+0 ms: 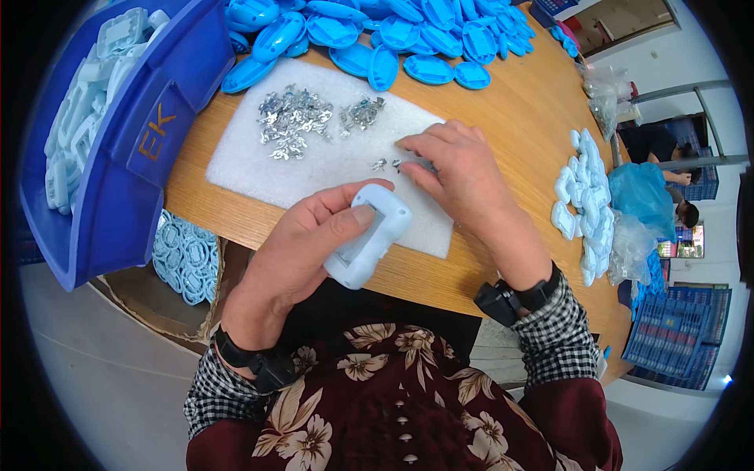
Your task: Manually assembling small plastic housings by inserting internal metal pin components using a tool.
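Note:
My left hand (294, 239) is closed around a light-blue plastic casing (386, 224), its thumb on the rectangular recess in the face. My right hand (475, 177) is over a white foam sheet (243, 173), thumb and index finger apart, with nothing visible between them. Just beside those fingertips lie a few small metal clips (379, 165). Farther back on the sheet are a large heap of shiny metal clips (294, 122) and a smaller heap of metal pieces (362, 115).
A dark-blue bin (177, 102) of pale casings stands at left, above a cardboard box (206, 326) holding light-blue rings (184, 255). Bright-blue oval shells (353, 59) cover the wooden table's (526, 114) far side. More pale-blue casings (585, 196) are piled right, near plastic bags (640, 196).

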`<move>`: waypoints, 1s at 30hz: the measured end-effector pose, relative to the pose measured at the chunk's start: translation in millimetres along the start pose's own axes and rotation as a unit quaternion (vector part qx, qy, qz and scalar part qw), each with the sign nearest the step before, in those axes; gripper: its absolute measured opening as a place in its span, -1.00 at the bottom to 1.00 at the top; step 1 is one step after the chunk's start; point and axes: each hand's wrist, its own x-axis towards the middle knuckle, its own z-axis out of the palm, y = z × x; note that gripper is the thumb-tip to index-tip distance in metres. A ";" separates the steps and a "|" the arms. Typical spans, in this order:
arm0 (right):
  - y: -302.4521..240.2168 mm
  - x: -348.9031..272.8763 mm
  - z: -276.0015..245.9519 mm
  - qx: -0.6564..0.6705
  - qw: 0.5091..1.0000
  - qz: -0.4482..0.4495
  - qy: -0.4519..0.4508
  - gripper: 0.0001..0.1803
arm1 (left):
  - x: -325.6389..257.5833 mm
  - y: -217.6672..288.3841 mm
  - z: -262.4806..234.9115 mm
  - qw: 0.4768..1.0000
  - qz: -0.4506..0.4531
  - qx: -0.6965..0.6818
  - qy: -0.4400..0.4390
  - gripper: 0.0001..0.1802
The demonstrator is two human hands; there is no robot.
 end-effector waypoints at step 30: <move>-38.0 -65.1 -14.4 0.563 0.770 0.301 0.005 -0.83 | 31.5 -4.0 35.3 0.982 0.119 -0.131 0.072 -0.34</move>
